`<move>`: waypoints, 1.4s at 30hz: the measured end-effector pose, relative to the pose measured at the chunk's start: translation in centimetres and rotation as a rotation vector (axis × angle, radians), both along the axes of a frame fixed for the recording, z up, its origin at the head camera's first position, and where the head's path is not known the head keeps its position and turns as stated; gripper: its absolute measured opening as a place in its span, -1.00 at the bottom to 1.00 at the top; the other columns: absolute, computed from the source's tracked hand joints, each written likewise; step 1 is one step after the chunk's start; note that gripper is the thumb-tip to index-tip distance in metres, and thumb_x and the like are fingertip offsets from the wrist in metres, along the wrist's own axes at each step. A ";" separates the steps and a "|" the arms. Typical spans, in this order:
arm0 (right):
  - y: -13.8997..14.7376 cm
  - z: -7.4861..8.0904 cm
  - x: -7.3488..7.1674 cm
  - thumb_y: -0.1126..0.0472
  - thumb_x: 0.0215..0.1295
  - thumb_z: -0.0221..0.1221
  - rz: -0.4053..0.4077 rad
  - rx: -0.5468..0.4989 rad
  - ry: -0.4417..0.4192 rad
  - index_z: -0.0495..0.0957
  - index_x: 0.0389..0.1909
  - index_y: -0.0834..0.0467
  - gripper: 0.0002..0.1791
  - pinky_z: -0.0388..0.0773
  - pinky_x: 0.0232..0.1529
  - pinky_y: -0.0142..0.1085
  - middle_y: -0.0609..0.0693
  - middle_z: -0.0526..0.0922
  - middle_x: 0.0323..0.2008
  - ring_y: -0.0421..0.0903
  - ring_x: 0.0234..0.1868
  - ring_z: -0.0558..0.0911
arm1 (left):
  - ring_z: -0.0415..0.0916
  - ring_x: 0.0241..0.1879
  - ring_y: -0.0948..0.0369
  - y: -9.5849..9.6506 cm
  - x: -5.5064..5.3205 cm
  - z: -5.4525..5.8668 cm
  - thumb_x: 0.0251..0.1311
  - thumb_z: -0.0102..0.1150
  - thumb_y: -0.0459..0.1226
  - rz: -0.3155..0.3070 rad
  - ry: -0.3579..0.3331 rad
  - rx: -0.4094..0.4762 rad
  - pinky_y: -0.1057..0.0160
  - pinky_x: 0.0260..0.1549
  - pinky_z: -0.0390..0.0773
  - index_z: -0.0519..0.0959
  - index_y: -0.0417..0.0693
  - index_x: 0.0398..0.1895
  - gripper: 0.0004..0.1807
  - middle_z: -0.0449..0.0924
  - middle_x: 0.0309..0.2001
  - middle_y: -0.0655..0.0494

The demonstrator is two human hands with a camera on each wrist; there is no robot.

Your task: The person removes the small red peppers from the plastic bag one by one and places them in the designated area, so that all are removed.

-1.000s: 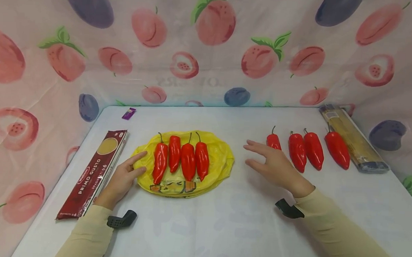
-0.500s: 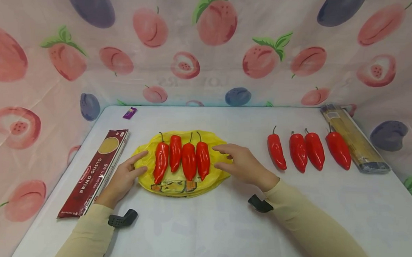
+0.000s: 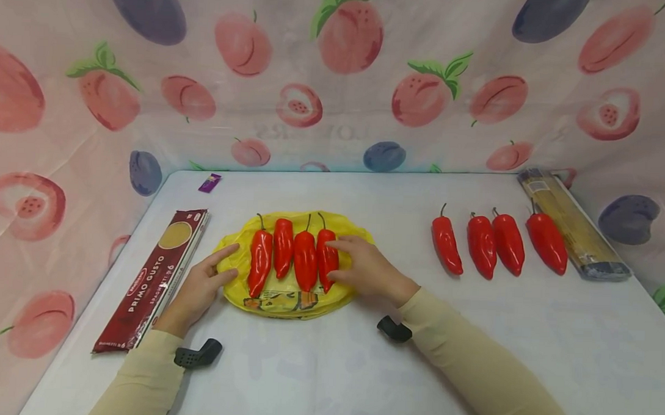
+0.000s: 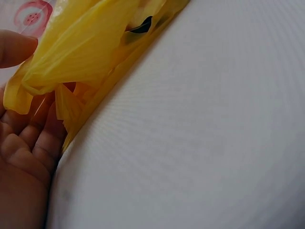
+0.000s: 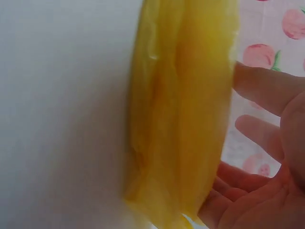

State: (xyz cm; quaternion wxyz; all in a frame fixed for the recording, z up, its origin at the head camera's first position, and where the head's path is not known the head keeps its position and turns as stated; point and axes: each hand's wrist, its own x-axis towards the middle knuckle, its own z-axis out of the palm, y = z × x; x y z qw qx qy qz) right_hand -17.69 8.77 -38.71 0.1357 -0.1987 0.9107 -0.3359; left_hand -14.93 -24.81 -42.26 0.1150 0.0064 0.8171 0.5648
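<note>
Red peppers lie side by side on a flattened yellow plastic bag (image 3: 280, 290) in the head view. My left hand (image 3: 197, 291) rests at the bag's left edge, thumb and index finger spread apart. In the left wrist view, folds of the yellow bag (image 4: 81, 57) lie over the fingers of that hand. Over the bag's right side reaches my right hand (image 3: 371, 267), its thumb and index finger spread beside the rightmost pepper (image 3: 326, 256). Contact with that pepper is hard to tell. The right wrist view has the right hand (image 5: 267, 157) against the bag's edge.
A red spaghetti packet (image 3: 154, 280) lies left of the left hand. Farther back is a small purple wrapper (image 3: 209, 182). More red peppers (image 3: 481, 243) lie on the right, near a clear pack of pasta (image 3: 574, 225). Fruit-print cloth walls (image 3: 335, 134) bound the white table.
My right hand has moved left, from beside the separate peppers on the right to the bag's right side. My left hand and the peppers have stayed put.
</note>
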 end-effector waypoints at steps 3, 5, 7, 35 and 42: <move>-0.3 -0.5 -0.1 0.12 0.26 0.37 -0.016 0.019 -0.028 0.39 0.43 0.09 -0.29 0.45 0.26 -0.03 0.19 0.25 0.44 0.13 0.43 0.23 | -0.08 0.53 0.00 0.0 0.0 0.0 0.45 0.06 -0.23 0.000 0.004 -0.009 -0.04 0.40 0.10 0.17 -0.01 0.56 -0.35 -0.09 0.59 -0.04; -0.5 -0.7 -0.2 0.11 0.25 0.37 -0.018 0.031 -0.041 0.37 0.44 0.07 -0.26 0.45 0.26 0.00 0.19 0.19 0.47 0.14 0.45 0.18 | -0.08 0.53 0.00 0.0 0.0 0.0 0.44 0.06 -0.23 0.000 0.004 -0.010 -0.04 0.40 0.10 0.18 -0.01 0.56 -0.35 -0.08 0.59 -0.04; -0.6 -0.8 -0.2 0.09 0.23 0.38 -0.012 0.047 -0.053 0.34 0.46 0.05 -0.23 0.44 0.26 0.01 0.19 0.17 0.47 0.14 0.45 0.17 | -0.09 0.53 -0.01 0.0 0.0 -0.1 0.44 0.06 -0.23 -0.003 0.007 -0.006 -0.06 0.40 0.10 0.17 -0.01 0.56 -0.34 -0.08 0.59 -0.05; -0.6 -1.0 -0.6 0.04 0.19 0.42 0.032 0.065 -0.122 0.23 0.52 0.00 -0.09 0.45 0.26 -0.09 0.04 0.40 0.33 0.03 0.33 0.33 | -0.11 0.54 -0.04 0.1 0.0 -0.3 0.45 0.06 -0.24 -0.012 0.024 -0.003 -0.12 0.41 0.06 0.17 -0.02 0.56 -0.35 -0.08 0.59 -0.06; -0.3 -1.3 -0.7 0.04 0.16 0.44 0.018 0.040 -0.134 0.26 0.51 -0.05 -0.10 0.46 0.25 -0.10 0.00 0.38 0.36 0.01 0.35 0.31 | -0.12 0.54 -0.03 0.2 0.1 -0.2 0.45 0.06 -0.24 -0.005 0.022 0.002 -0.10 0.42 0.06 0.17 -0.02 0.56 -0.35 -0.08 0.59 -0.06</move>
